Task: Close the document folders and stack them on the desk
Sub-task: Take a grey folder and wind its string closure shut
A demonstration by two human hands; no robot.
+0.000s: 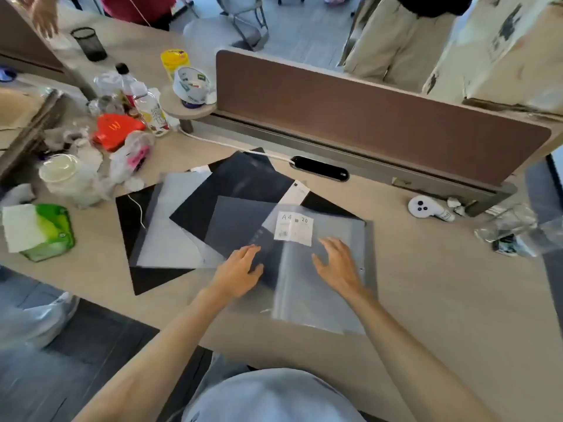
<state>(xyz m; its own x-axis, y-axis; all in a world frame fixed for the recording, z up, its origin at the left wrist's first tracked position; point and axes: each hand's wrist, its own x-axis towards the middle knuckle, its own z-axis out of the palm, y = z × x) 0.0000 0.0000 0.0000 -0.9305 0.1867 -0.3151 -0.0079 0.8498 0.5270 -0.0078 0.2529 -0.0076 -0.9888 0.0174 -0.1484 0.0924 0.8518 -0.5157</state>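
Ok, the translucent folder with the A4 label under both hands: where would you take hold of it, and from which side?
Probably the near edge of the translucent folder, coming from the person's own side. It lies flat, so there is nothing to pinch on top, but that edge seems to overhang the desk front, letting fingers slip under. The left hand and right hand are spread open over it, gripping nothing.
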